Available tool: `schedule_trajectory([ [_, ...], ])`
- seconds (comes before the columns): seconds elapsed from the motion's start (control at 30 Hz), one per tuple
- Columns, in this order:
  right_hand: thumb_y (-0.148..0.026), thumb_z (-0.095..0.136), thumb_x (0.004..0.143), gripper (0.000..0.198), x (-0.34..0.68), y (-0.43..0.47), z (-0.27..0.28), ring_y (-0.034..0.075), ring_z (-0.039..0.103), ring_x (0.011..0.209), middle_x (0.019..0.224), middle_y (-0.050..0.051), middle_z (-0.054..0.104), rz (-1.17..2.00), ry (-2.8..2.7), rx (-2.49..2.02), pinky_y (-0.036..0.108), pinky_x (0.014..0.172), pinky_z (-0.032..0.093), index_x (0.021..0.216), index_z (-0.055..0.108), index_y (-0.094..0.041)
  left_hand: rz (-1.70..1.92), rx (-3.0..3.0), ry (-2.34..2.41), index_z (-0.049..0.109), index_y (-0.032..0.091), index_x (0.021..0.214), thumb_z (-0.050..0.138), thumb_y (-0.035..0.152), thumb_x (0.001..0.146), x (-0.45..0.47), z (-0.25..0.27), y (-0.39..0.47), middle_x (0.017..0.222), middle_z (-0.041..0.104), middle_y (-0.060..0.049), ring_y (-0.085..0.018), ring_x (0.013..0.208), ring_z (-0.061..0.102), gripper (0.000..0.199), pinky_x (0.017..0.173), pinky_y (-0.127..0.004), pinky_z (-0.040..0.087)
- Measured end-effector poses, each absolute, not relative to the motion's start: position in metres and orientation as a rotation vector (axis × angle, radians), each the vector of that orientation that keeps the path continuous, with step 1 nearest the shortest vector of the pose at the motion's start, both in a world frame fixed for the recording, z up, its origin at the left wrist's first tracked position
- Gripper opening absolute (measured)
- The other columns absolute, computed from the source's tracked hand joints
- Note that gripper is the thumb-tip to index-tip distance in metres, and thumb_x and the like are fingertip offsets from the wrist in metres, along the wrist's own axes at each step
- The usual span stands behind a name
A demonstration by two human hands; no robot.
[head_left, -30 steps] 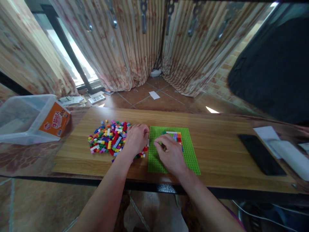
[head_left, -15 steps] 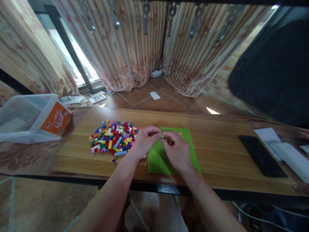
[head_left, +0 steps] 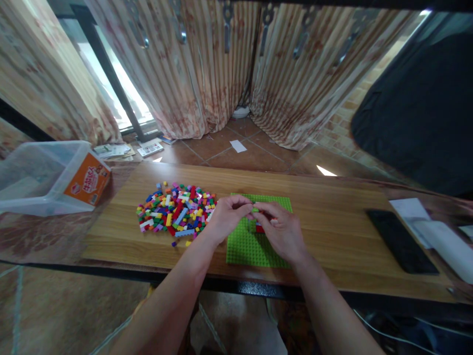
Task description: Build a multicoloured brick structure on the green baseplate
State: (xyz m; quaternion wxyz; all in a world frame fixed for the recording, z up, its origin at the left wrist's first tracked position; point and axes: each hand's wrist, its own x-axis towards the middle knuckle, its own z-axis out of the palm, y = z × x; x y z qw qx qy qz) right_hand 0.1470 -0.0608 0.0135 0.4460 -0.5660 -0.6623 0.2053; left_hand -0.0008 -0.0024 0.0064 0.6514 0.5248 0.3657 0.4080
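Over the green baseplate [head_left: 242, 251], my left hand [head_left: 229, 216] and my right hand [head_left: 284, 230] meet fingertip to fingertip. Both are closed in a pinch around a small light green toy brick [head_left: 255, 210]; fingers partly cover it. Just below the fingertips, red bricks [head_left: 259, 229] with some white beside them show on the plate. My right hand hides part of that group, so I cannot tell its full shape. To the left of my left hand lies a heap of loose, many-coloured bricks [head_left: 180, 214].
A clear plastic bin [head_left: 48, 199] with an orange label stands left of the wooden table [head_left: 332, 236]. A dark flat tablet-like object [head_left: 401, 240] lies at the right, beside white papers [head_left: 410, 209]. One blue brick [head_left: 174, 244] sits apart from the heap.
Both hands have shifted slightly to the right with the green brick between them. Red bricks under the right hand now show more. The camera view has moved a little.
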Motion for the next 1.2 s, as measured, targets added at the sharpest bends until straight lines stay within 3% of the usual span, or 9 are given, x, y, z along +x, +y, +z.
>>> schedule_trajectory([
  [0.27, -0.032, 0.071, 0.076, 0.014, 0.185, -0.052, 0.012, 0.016, 0.067, 0.071, 0.077, 0.002, 0.073, 0.638, -1.181, -1.423, 0.031, 0.069, 0.053, 0.083, 0.073, -0.020, 0.897, 1.175, 0.839, 0.069, 0.013, 0.076, 0.068, 0.022, 0.076, 0.003, 0.004, -0.002, 0.066, 0.067, 0.000, -0.010, 0.063, 0.061, 0.009, 0.064, -0.022, 0.047],
  [0.4, -0.031, 0.073, 0.071, 0.016, 0.206, -0.049, 0.012, 0.017, 0.066, 0.070, 0.076, 0.003, 0.074, 0.682, -1.103, -1.485, 0.032, 0.068, 0.053, 0.082, 0.075, -0.019, 0.887, 1.240, 0.945, 0.068, 0.014, 0.076, 0.066, 0.022, 0.076, 0.002, -0.003, 0.002, 0.062, 0.064, 0.001, -0.010, 0.059, 0.058, 0.009, 0.059, -0.021, 0.044],
  [0.63, -0.028, 0.061, 0.084, 0.017, 0.204, -0.057, 0.008, 0.018, 0.068, 0.083, 0.091, 0.004, 0.075, 0.622, -1.612, -1.516, 0.033, 0.076, 0.052, 0.087, 0.077, -0.024, 0.852, 1.334, 0.963, 0.067, 0.014, 0.074, 0.064, 0.023, 0.077, 0.002, -0.003, 0.002, 0.062, 0.063, 0.001, -0.010, 0.059, 0.056, 0.011, 0.059, -0.021, 0.042],
  [0.77, -0.023, 0.058, 0.085, 0.019, 0.201, -0.060, 0.007, 0.020, 0.068, 0.087, 0.094, 0.004, 0.075, 0.484, -1.847, -1.526, 0.036, 0.080, 0.052, 0.089, 0.076, -0.026, 0.864, 1.331, 0.959, 0.067, 0.014, 0.074, 0.064, 0.023, 0.076, 0.001, -0.002, 0.002, 0.064, 0.063, 0.001, -0.010, 0.060, 0.057, 0.010, 0.060, -0.022, 0.043],
  [1.07, -0.025, 0.061, 0.085, 0.015, 0.192, -0.058, 0.006, 0.017, 0.066, 0.074, 0.091, 0.003, 0.075, 0.514, -1.816, -1.528, 0.031, 0.072, 0.052, 0.090, 0.075, -0.024, 0.856, 1.327, 0.979, 0.067, 0.014, 0.073, 0.064, 0.020, 0.076, 0.001, 0.002, 0.000, 0.064, 0.064, 0.001, -0.010, 0.060, 0.057, 0.007, 0.060, -0.022, 0.043],
  [1.2, -0.024, 0.061, 0.085, 0.015, 0.191, -0.059, 0.006, 0.017, 0.069, 0.079, 0.093, 0.002, 0.076, 0.513, -1.814, -1.502, 0.031, 0.075, 0.053, 0.089, 0.076, -0.025, 0.841, 1.340, 0.995, 0.067, 0.013, 0.073, 0.063, 0.019, 0.076, 0.001, 0.002, 0.000, 0.062, 0.063, 0.001, -0.010, 0.058, 0.057, 0.007, 0.059, -0.021, 0.041],
])
